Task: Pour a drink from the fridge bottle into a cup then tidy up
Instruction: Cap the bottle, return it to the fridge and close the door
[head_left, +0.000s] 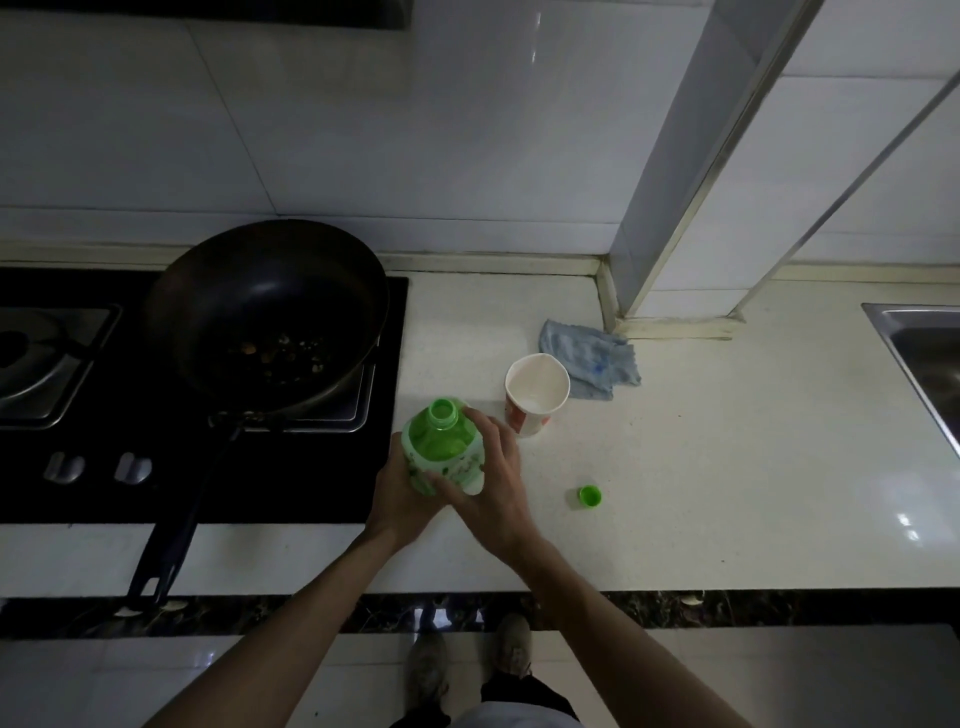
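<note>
Your left hand (400, 499) and right hand (493, 483) are both wrapped round the green bottle (444, 447): the left cups its lower body from the 9 o'clock side, and the right lies over the shoulder and label with the thumb across the front. That bottle is upright and uncapped at the near-left part of the white counter (727, 467), beside the stove (52, 493); you can't tell whether its base rests on the surface. Its paper cup (537, 387) stands just beside it at 2 o'clock, not touching, and whether it holds any drink isn't clear. A green cap (590, 495) lies loose at 4 o'clock, with a blue cloth (592, 358) beyond the cup at 1 o'clock. With the mouth open, squeezing the soft plastic could push liquid out, and a light cup will likely tip if the neck knocks its rim. Watch the pan (270, 312) at 10 o'clock: its handle juts past the counter edge near your left forearm, so a swing of the elbow could catch it.
</note>
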